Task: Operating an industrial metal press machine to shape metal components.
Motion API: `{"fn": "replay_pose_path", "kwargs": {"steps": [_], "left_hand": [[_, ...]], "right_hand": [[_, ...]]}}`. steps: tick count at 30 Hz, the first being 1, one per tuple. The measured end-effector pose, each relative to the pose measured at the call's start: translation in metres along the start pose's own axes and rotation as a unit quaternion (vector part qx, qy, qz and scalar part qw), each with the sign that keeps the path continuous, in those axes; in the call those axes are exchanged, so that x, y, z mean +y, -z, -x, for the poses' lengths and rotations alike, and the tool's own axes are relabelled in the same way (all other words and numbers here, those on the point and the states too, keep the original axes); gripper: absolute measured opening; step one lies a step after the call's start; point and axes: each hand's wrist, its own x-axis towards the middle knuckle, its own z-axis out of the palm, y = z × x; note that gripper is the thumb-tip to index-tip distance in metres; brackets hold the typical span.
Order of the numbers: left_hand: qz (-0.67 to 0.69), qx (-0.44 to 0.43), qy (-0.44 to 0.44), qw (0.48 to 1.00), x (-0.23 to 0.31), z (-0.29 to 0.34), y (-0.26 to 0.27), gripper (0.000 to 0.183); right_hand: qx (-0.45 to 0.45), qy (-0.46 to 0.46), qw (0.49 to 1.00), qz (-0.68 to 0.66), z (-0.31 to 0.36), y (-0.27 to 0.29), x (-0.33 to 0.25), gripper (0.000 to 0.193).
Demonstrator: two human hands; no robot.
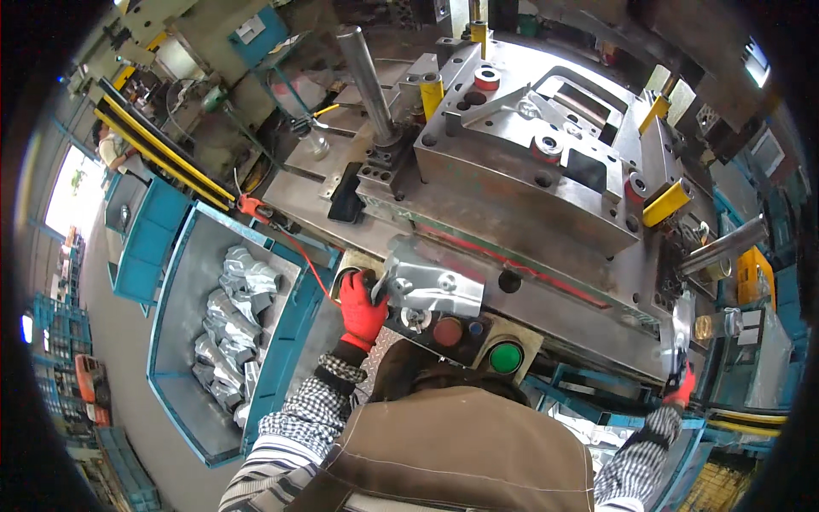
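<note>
Left grip [363,305] clamped on metal bracket [435,286]; blue bin [171,256] of stamped parts [230,333] alongside.

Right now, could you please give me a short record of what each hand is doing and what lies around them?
left hand: red glove, gripping a stamped metal sheet part at the press front
right hand: red glove, at the right edge; grip unclear
die block: grey steel, behind the part
green button: below the part
blue bin: left, holds metal parts

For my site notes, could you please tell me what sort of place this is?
Most likely a metal-stamping workshop. A heavy steel press die fills the bench, a blue bin beside it holds shiny pressed parts, and the red-gloved left hand holds a sheet-metal piece near large push buttons.
</note>
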Motion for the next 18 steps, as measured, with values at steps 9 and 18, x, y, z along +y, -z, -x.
{"fn": "replay_pose_path", "kwargs": {"steps": [9, 18], "left_hand": [[0.192, -0.115, -0.014, 0.974, -0.037, -0.007, -0.037, 0.092], [0.312, -0.119, 0.026, 0.942, -0.050, -0.015, -0.045, 0.075]], "right_hand": [[0.013, 0.264, 0.928, 0.262, 0.195, 0.023, -0.034, 0.052], [-0.143, 0.319, 0.934, 0.077, 0.213, -0.294, -0.274, 0.036]]}}
